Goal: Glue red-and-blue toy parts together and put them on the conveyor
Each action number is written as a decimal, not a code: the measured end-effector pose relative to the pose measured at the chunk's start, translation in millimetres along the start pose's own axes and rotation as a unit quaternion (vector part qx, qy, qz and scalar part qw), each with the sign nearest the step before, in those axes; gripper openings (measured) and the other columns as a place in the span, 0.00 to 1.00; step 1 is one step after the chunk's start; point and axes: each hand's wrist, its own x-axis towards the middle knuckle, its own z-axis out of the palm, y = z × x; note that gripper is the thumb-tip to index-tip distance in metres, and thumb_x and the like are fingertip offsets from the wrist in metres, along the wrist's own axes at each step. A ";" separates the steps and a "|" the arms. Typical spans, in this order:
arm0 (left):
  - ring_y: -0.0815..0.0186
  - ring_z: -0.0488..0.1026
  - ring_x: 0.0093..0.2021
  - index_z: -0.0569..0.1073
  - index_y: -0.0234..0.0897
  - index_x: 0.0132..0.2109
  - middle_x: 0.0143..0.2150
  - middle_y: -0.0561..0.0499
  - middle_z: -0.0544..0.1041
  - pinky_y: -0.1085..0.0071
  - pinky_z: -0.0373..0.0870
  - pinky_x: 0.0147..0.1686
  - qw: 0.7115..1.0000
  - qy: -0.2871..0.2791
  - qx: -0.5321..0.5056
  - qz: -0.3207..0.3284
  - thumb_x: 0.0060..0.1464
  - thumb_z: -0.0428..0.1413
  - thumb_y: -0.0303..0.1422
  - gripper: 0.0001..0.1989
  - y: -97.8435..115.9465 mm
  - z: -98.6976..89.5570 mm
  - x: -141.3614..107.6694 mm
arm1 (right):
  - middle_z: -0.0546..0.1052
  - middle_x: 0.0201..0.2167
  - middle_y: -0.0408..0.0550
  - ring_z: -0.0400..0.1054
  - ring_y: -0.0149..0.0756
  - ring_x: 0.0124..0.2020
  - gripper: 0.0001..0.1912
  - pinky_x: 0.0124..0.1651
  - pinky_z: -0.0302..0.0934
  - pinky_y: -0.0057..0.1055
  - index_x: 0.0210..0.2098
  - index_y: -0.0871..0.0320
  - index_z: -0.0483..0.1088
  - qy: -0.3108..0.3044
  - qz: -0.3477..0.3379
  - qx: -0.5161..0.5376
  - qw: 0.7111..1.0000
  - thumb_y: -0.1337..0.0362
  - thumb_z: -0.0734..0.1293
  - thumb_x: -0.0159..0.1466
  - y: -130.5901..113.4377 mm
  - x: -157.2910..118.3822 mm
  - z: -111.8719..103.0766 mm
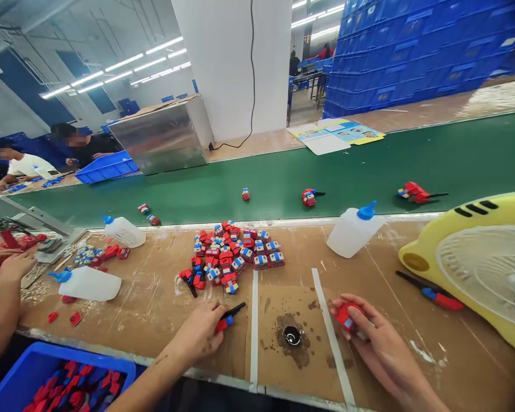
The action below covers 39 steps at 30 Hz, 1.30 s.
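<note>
Near the front of the brown worktop, my left hand (pixel 201 332) has its fingers closed on a small red and blue part (pixel 225 323) with a black rod pointing to the upper right. To the right of the taped strips, my right hand (pixel 371 337) grips a red piece (pixel 347 316) with some blue on it between thumb and fingers. Between my hands, a small round cup of dark liquid (pixel 292 336) sits on stained cardboard. Beyond my left hand lies a pile of red, white and blue pieces (pixel 227 252).
A yellow fan (pixel 429 237) stands at the right. White bottles (pixel 352 232) with blue tips flank the pile. Behind runs a green belt (pixel 274 183) carrying several pieces. A blue bin (pixel 126 375) is at the lower left; another person's arms (pixel 8 292) reach in at the left.
</note>
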 end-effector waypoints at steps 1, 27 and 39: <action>0.54 0.73 0.45 0.75 0.38 0.48 0.44 0.44 0.76 0.59 0.70 0.48 0.999 0.012 -0.033 0.003 0.48 0.54 0.25 0.19 5.0 -4.9 0.9 | 0.82 0.41 0.52 0.76 0.47 0.44 0.21 0.37 0.73 0.36 0.46 0.51 0.76 0.004 0.005 0.039 0.999 0.55 0.77 0.54 0.2 -7.3 -3.6; 0.58 0.71 0.52 0.72 0.38 0.52 0.55 0.43 0.75 0.63 0.68 0.54 0.898 0.021 0.061 0.436 0.62 0.49 0.21 0.15 102.2 -11.2 52.7 | 0.79 0.46 0.50 0.72 0.47 0.50 0.29 0.55 0.64 0.43 0.49 0.49 0.72 -0.075 -0.058 0.013 0.995 0.60 0.81 0.50 43.3 -48.4 -18.9; 0.59 0.73 0.52 0.77 0.43 0.48 0.49 0.47 0.76 0.67 0.68 0.54 0.869 0.088 -0.460 0.158 0.53 0.62 0.25 0.16 97.0 19.9 46.7 | 0.75 0.56 0.53 0.70 0.47 0.57 0.26 0.60 0.64 0.46 0.53 0.48 0.66 -0.137 -0.143 -0.113 0.974 0.64 0.75 0.59 50.7 -39.2 18.7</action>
